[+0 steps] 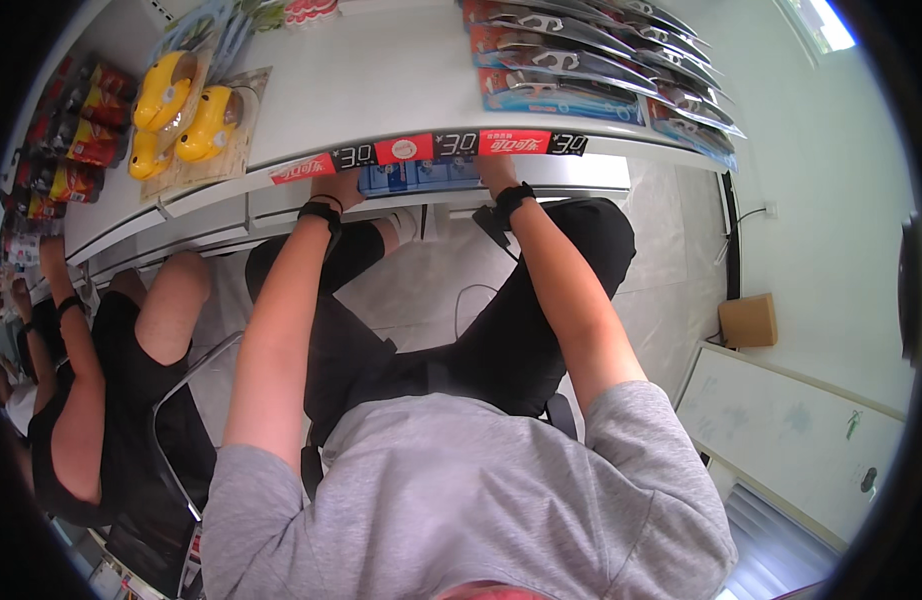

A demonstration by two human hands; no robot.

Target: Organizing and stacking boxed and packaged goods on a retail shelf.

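Note:
A row of blue printed packs (418, 175) sits on the lower white shelf, mostly hidden under the upper shelf's front edge. My left hand (339, 188) is at the left end of this row, against or very close to it. At the opposite end, my right hand (497, 173) reaches in beside the packs. The upper shelf hides the fingers of both hands, so their grip on the packs does not show. Each wrist wears a black band. Above the hands runs a red and black price strip (405, 148) bearing writing.
Carded tools with dark blades (566, 67) lie stacked on the upper shelf (371, 82). Yellow toy-like packages (206, 127) and dark bottles with red labels (86, 142) stand left. Another seated person (123, 352) is close on my left. A whiteboard (783, 427) leans at right.

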